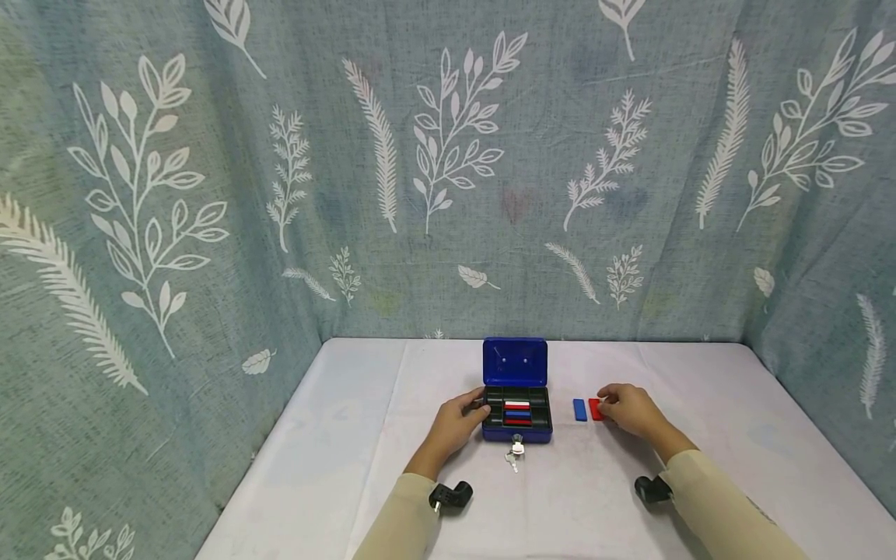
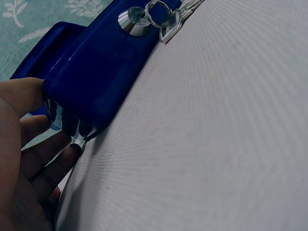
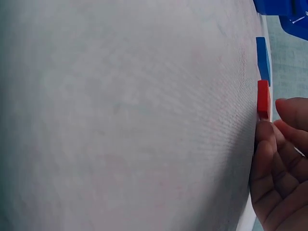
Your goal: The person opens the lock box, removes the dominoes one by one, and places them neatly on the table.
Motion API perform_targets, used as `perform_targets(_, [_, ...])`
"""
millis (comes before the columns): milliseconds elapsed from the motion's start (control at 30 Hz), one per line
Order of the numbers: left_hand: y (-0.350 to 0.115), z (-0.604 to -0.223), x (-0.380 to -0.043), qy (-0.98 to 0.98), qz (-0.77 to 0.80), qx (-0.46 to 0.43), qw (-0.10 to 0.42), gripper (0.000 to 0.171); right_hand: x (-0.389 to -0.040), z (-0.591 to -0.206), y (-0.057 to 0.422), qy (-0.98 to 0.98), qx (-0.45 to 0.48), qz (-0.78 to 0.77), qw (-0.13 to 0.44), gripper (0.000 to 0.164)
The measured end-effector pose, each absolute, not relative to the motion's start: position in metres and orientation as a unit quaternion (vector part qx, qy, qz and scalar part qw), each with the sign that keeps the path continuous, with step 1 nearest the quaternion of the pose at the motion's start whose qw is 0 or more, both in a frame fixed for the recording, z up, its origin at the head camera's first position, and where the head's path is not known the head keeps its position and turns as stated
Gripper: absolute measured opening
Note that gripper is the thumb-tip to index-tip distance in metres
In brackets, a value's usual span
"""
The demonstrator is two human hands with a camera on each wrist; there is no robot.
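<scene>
A small blue cash box (image 1: 516, 435) stands with its lid (image 1: 515, 361) raised. Its black tray holds several thin blocks (image 1: 517, 414), white, red and blue, on edge in the middle compartments. My left hand (image 1: 451, 426) holds the box's left side, thumb over the rim and fingers along the outer wall. To the box's right, a flat blue block (image 1: 579, 410) and a flat red block (image 1: 594, 409) lie side by side. My right hand (image 1: 633, 412) is at the red block's right edge, fingers loosely bent; in the right wrist view the upper fingertip is apart from the block.
Keys (image 1: 512, 460) on a ring hang from the lock (image 1: 517, 439) at the box's front and reach the white tablecloth (image 1: 336, 435). A leaf-patterned curtain (image 1: 448, 257) surrounds the table at the back and sides. Black wrist devices (image 1: 451, 495) sit at both sleeves.
</scene>
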State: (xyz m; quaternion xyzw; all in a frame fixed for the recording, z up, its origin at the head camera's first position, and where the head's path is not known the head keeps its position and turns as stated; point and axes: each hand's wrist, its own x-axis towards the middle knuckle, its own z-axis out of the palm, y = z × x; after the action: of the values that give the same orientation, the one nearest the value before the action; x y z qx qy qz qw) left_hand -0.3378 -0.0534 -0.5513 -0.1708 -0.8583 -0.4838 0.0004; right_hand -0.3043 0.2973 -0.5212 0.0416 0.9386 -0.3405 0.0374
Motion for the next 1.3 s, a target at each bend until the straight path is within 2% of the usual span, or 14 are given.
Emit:
perform_targets(733, [-0.053, -0.552, -0.337, -0.857, -0.487, -0.166, -0.005, 0.050, -0.303, -0.520, 0.295, 0.947, 0.036, -0.317, 0.038, 0.028])
perform_targets(1300, [-0.053, -0.552, -0.339, -0.854, -0.490, -0.172, -0.003, 0.049, -0.305, -0.505, 0.277, 0.944, 0.002, -0.329, -0.003, 0.026])
